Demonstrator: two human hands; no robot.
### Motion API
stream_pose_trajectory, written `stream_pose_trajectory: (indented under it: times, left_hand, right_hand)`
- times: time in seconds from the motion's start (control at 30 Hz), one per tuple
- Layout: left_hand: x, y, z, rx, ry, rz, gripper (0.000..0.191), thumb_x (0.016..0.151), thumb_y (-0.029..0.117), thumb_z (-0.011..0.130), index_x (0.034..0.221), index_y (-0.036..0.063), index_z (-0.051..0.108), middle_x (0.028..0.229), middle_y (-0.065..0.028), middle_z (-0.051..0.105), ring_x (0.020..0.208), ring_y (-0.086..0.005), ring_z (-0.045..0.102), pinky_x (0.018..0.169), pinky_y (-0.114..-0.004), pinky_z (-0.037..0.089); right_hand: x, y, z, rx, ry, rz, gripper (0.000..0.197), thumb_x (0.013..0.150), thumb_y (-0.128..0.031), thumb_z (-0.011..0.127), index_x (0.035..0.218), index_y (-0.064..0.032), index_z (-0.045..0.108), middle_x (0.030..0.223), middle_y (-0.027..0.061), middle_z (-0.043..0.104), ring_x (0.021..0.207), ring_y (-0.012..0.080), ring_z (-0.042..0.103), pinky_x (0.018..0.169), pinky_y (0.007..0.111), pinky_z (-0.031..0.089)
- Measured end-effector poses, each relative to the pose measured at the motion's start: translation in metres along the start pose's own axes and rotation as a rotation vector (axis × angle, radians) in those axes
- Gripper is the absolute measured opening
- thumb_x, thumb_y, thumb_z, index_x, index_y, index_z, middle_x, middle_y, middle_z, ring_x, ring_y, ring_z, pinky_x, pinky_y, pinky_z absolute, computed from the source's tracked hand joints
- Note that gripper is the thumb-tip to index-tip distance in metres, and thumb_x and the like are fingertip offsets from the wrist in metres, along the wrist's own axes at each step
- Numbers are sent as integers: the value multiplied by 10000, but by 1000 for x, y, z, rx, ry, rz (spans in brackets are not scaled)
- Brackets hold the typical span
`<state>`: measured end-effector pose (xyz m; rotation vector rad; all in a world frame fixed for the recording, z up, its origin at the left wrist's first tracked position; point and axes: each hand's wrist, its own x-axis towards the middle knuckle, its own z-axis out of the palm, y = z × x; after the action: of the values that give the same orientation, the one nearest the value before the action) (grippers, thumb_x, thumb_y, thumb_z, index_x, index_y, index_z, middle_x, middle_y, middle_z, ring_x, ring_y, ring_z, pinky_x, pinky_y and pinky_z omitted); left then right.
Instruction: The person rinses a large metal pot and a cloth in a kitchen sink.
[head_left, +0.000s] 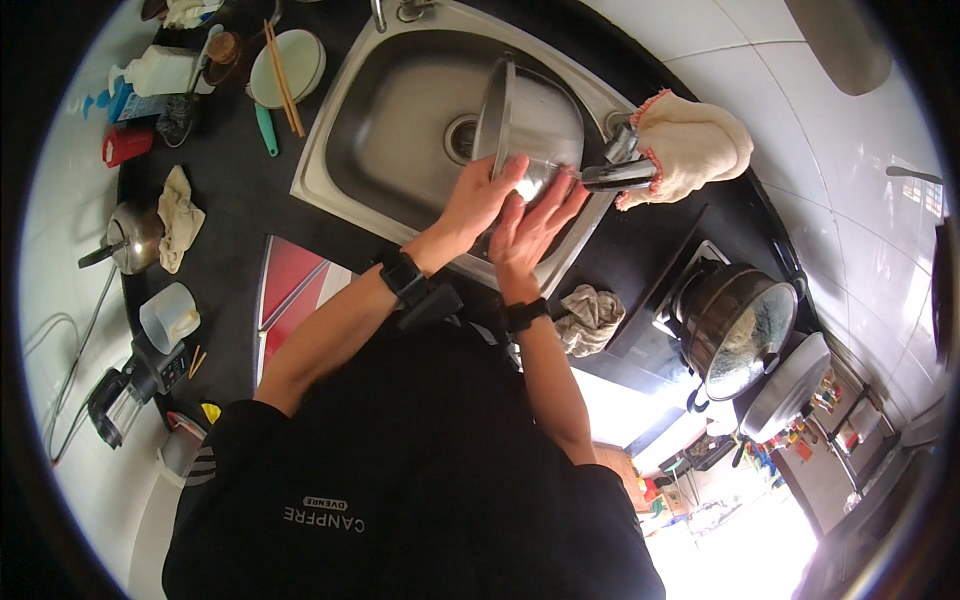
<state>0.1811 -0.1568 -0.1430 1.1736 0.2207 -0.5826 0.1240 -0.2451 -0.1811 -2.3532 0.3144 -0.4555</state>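
A stainless steel bowl (551, 112) is tipped on its side in the right part of the metal sink (405, 97), under the end of a chrome faucet (619, 175). My left hand (484, 195) grips the bowl at its near rim, thumb on the outside. Against the bowl's outer wall, close to the faucet's end, lies my right hand (536, 221) with its fingers stretched. A thin stream of water seems to run at the fingertips. Beige cloth with red edging (690, 146) covers the faucet's body.
Left of the sink stand a pale bowl (289, 67) with chopsticks across it, a pump bottle (161, 71) and a kettle (135, 238). A crumpled cloth (590, 319) lies right of my right wrist. Beyond it, a lidded pot (739, 330) stands on the stove.
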Motion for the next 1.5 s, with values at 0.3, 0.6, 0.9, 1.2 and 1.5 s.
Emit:
stream_pose_trajectory:
  times: [0.3, 0.6, 0.9, 1.2, 1.5]
  left_hand:
    - [-1, 8, -6, -193, 157, 4, 472, 896, 363, 618, 1155, -25, 545, 1092, -71, 608, 1006, -123, 538, 890, -289, 410]
    - [-7, 42, -22, -475, 192, -77, 391, 918, 282, 588, 1176, 3, 492, 1116, -86, 588, 1002, -194, 592, 876, -351, 479]
    - [-5, 40, -20, -499, 216, -104, 350, 932, 273, 565, 1202, 58, 507, 1182, -46, 569, 1085, -174, 543, 935, -349, 440]
    - [-5, 25, -13, -535, 275, -92, 389, 896, 245, 618, 1195, 24, 504, 1126, -65, 589, 1042, -190, 571, 896, -344, 471]
    - [-3, 10, -3, -665, 163, -101, 393, 913, 297, 594, 1181, 19, 518, 1109, -47, 591, 1006, -149, 580, 877, -318, 468]
  right_hand:
    - [6, 10, 19, 471, 115, 135, 892, 747, -386, 741, 1369, 59, 282, 1312, 243, 378, 1227, 355, 389, 1034, 421, 301]
    - [27, 41, -12, 571, -317, 102, 825, 672, -283, 821, 1320, 40, 426, 1287, 184, 506, 1186, 271, 495, 999, 363, 375]
    - [16, 25, -7, 681, -235, 308, 677, 746, -164, 757, 1311, 26, 437, 1257, 159, 517, 1181, 237, 482, 1002, 346, 364]
    - [11, 24, -19, 796, -353, 487, 752, 780, -146, 739, 1375, 53, 325, 1340, 145, 431, 1247, 236, 402, 1070, 393, 273]
    - [23, 50, -37, 667, -374, 522, 656, 795, -80, 686, 1358, 36, 369, 1249, 126, 508, 1127, 188, 485, 992, 314, 355]
